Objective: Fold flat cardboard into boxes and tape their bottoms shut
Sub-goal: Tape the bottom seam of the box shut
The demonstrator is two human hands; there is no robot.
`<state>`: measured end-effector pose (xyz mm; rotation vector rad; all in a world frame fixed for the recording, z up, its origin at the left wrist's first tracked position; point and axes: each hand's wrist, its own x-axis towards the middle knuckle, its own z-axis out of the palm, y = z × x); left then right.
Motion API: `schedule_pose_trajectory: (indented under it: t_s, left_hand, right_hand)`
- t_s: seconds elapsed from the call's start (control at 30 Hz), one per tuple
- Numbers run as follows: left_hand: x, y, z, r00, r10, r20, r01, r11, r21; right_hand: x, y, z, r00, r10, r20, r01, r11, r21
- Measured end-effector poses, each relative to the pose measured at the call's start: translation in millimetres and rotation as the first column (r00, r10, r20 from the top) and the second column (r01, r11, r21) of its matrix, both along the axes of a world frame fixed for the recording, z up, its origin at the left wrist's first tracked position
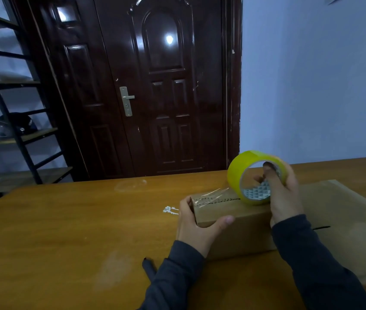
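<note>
A small folded cardboard box (240, 222) sits on the wooden table (76, 231), its flap seam facing up. My left hand (196, 224) grips the box's left end, thumb across the near face. My right hand (282, 193) holds a yellow tape roll (238, 173) on top of the box, with the thumb through its core. A strip of clear tape (213, 194) runs from the roll along the seam toward the left edge. Flat cardboard sheets (345, 220) lie to the right, under and behind the box.
A dark pen-like object (148, 268) lies on the table near my left sleeve. A white residue patch (169, 210) marks the table left of the box. Behind the table stand a dark wooden door (155, 86) and a metal shelf rack (9, 108) at left.
</note>
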<state>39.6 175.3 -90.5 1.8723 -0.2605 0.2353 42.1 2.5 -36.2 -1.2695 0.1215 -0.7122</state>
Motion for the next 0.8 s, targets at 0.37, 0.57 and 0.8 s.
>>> schedule_pose_trajectory:
  t_s: [0.37, 0.57, 0.8]
  left_hand:
    - [-0.7, 4.6, -0.2, 1.0, 0.004, 0.018, -0.004, 1.0, -0.002]
    - [-1.4, 6.2, 2.2, 1.0, 0.017, 0.003, -0.017, 1.0, -0.005]
    - [1.2, 8.5, 3.3, 0.997, 0.071, -0.011, -0.07, 0.995, 0.075]
  right_hand:
    - [-7.8, 0.9, 3.3, 0.871, 0.161, -0.465, -0.286, 0.934, -0.212]
    - [-11.7, 2.6, 2.6, 0.875, 0.254, -0.413, -0.376, 0.893, -0.248]
    - [-12.4, 9.9, 1.0, 0.961, 0.081, -0.265, -0.147, 0.96, -0.239]
